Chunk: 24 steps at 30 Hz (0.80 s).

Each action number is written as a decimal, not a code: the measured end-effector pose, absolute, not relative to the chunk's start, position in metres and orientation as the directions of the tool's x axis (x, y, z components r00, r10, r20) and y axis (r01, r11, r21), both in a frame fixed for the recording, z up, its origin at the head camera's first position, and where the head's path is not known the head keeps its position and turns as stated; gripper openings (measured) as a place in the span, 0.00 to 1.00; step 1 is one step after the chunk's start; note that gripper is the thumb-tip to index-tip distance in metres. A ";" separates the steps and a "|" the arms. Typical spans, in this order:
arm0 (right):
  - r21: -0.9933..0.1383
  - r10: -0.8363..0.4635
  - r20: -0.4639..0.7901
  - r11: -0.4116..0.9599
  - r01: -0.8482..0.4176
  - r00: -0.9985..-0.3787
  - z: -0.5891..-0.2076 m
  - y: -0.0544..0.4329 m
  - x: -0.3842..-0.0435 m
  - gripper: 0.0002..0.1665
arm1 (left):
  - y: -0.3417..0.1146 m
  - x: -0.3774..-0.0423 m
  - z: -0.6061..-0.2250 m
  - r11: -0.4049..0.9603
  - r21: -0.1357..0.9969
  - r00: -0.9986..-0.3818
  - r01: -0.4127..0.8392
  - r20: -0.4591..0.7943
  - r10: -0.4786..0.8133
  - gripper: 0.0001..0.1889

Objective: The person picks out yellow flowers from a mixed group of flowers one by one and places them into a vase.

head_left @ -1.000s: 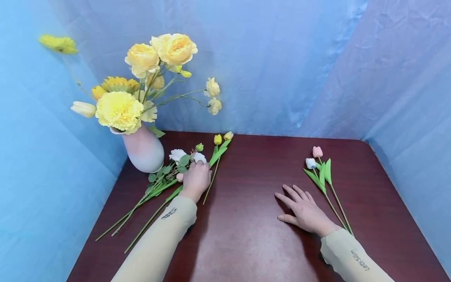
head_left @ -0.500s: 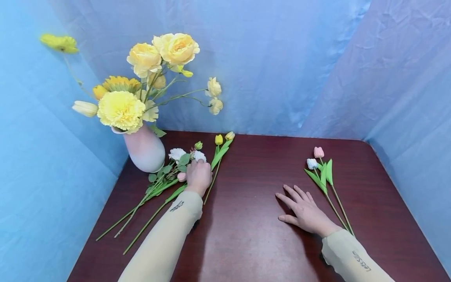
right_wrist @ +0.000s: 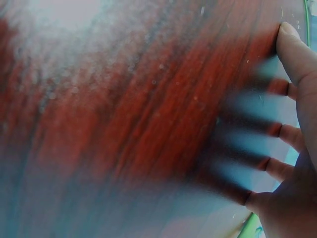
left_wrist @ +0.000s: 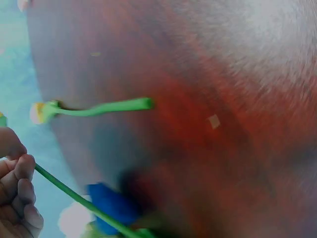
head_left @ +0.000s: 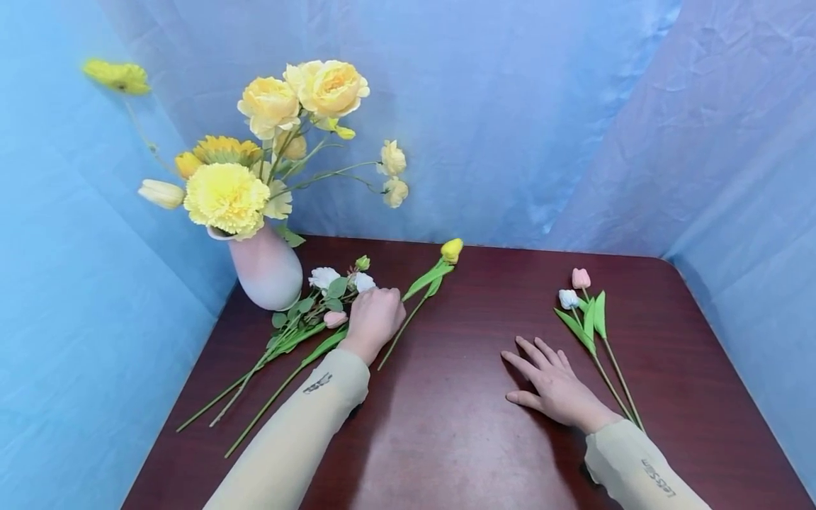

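My left hand (head_left: 372,320) pinches the green stem (left_wrist: 74,195) of a yellow tulip (head_left: 452,249), whose leaves stretch out to the right beyond the knuckles. Close beside that hand are a pink tulip (head_left: 334,319) and white roses (head_left: 325,277) with green leaves, all lying on the table. A second thin stem (head_left: 401,333) lies right of the hand; its upper end runs in behind the yellow tulip. My right hand (head_left: 557,386) rests with spread fingers on the table, holding nothing. Near it lie another pink tulip (head_left: 581,278) and a bluish-white tulip (head_left: 568,298).
At the back left of the dark red table (head_left: 459,439) stands a pink-and-white vase (head_left: 268,269) full of yellow flowers, such as a large carnation (head_left: 227,198) and peonies (head_left: 333,88). Blue cloth (head_left: 484,127) hangs behind and on both sides.
The yellow tulip's head has swung to the right, and the thin stem next to it has tilted right too. My left hand has moved slightly right. The right hand stays put.
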State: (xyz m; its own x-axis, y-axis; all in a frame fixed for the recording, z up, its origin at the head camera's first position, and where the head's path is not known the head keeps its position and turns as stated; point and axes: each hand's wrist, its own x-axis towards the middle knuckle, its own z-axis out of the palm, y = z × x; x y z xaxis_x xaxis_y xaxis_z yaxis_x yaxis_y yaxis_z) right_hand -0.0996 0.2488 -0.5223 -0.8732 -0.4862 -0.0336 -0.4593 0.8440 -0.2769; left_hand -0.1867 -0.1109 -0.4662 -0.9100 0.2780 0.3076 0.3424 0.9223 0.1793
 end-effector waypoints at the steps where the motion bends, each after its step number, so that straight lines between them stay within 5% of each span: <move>1: -0.281 -0.487 -0.036 0.843 -0.459 -0.873 -0.522 0.249 -0.100 0.43 | -0.110 -0.184 -0.462 0.916 0.166 -0.894 0.365 0.337 0.295 0.17; 13: -0.276 -0.493 -0.026 0.840 -0.467 -0.870 -0.524 0.247 -0.098 0.44 | -0.141 -0.158 -0.397 0.830 -0.101 -0.518 0.549 0.738 0.433 0.07; 24: -0.273 -0.489 -0.025 0.842 -0.465 -0.872 -0.519 0.246 -0.098 0.43 | -0.200 -0.142 -0.335 0.758 -0.191 -0.394 0.624 0.761 0.516 0.05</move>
State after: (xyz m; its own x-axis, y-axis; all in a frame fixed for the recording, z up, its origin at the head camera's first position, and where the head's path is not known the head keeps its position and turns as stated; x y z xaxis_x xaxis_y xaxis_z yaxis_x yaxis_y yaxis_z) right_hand -0.0985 0.2457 -0.5193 -0.8719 -0.4890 -0.0252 -0.4646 0.8425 -0.2727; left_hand -0.1416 -0.2002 -0.3348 -0.3939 0.5157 0.7609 0.6241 0.7578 -0.1905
